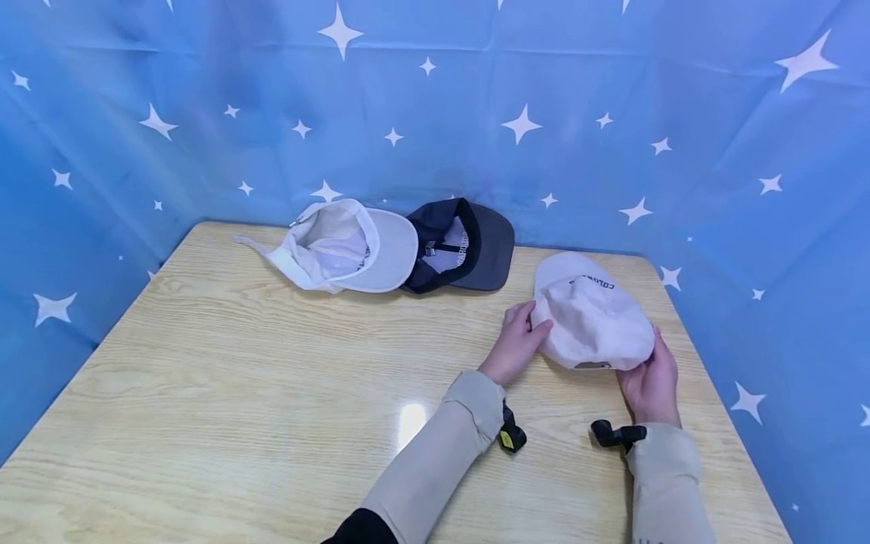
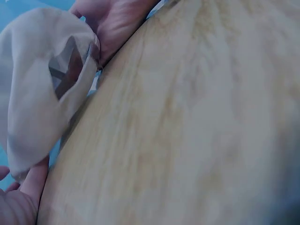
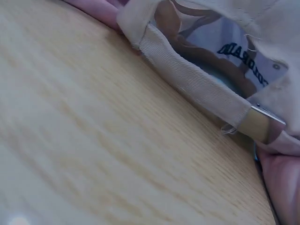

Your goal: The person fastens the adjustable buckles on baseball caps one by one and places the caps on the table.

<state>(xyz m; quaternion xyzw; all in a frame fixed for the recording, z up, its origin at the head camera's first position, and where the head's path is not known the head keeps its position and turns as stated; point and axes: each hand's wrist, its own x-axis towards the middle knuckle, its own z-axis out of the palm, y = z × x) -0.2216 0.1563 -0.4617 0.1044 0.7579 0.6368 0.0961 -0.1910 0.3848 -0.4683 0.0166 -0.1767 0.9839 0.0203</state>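
Observation:
A white baseball cap (image 1: 594, 321) with dark lettering is at the right of the table, crown up and brim toward the back wall. My left hand (image 1: 516, 340) grips its left edge, thumb on top of the fabric. At the rear right edge, my right hand (image 1: 654, 381) holds the cap with fingers partly hidden under it. The right wrist view shows the back strap (image 3: 197, 89) with a metal buckle (image 3: 267, 114), and lettering inside through the opening. Both hands also appear around the cap (image 2: 33, 93) in the left wrist view.
Along the table's back edge, another white cap (image 1: 390, 249) lies with its inside showing, its brim over part of a black cap (image 1: 492, 245) beside it. A blue cloth (image 1: 435, 98) with white stars hangs around the wooden table (image 1: 238, 393).

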